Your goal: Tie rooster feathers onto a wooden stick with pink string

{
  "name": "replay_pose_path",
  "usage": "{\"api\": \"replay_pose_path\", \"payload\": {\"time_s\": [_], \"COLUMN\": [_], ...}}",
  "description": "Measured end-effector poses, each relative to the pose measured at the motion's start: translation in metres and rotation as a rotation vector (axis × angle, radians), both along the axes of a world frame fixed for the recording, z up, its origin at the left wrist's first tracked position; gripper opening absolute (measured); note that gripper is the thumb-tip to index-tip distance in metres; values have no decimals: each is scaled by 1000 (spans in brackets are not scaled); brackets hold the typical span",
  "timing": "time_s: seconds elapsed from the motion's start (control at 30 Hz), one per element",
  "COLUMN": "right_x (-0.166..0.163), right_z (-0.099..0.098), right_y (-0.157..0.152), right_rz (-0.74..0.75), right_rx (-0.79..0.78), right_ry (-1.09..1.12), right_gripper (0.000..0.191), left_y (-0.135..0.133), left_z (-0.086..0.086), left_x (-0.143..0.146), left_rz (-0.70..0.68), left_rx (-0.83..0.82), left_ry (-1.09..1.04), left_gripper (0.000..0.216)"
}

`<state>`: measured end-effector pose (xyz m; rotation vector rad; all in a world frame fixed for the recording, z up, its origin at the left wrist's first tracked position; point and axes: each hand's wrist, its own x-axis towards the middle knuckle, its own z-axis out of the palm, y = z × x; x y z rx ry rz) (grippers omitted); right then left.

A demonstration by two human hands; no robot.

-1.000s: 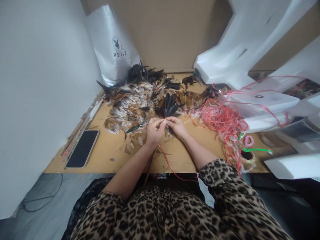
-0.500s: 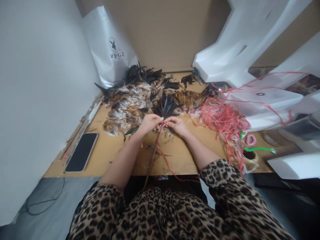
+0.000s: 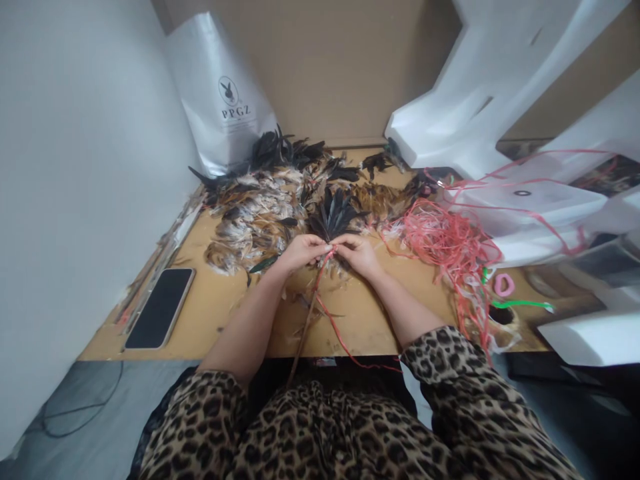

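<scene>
A fan of black feathers (image 3: 332, 212) points away from me over the table, its base between my two hands. My left hand (image 3: 303, 253) is closed in a pinch at that base. Fingertips almost touching it, my right hand (image 3: 359, 255) pinches the red plastic strip (image 3: 330, 252) beside the quills. From there a thin brown stick (image 3: 303, 333) slopes down toward my lap, its upper part wound in red. A loose red tail (image 3: 336, 328) hangs past the table edge. My fingers hide the exact grip on quills and strip.
Heaps of brown, white and black feathers (image 3: 250, 220) lie beyond and left of my hands. A tangle of red strips (image 3: 440, 233) sits at right, near white foam pieces (image 3: 530, 207). A phone (image 3: 161, 308) lies at left, a silver bag (image 3: 220, 87) behind.
Both hands stay at the feather base, fingertips shifted slightly and a little lower in view. The black fan shows a bit more widely. Nothing has been let go.
</scene>
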<state>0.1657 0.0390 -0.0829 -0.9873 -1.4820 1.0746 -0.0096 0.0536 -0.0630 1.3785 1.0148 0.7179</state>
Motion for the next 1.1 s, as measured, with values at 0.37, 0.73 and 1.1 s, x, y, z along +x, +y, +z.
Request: {"api": "replay_pose_path", "payload": {"time_s": [0.37, 0.73, 1.1], "right_x": [3, 1, 2], "right_z": [2, 7, 9], "right_y": [-3, -6, -6], "right_rz": [-33, -12, -10], "right_rx": [167, 314, 323], "right_ry": [-149, -200, -213], "right_gripper": [14, 13, 14], "left_y": [-7, -7, -12], "left_z": [3, -3, -8], "left_x": [-4, 2, 16], "left_rz": [-21, 28, 251], "left_rx": [-44, 61, 105], "left_ry": [-83, 3, -110], "left_gripper": [36, 27, 14]}}
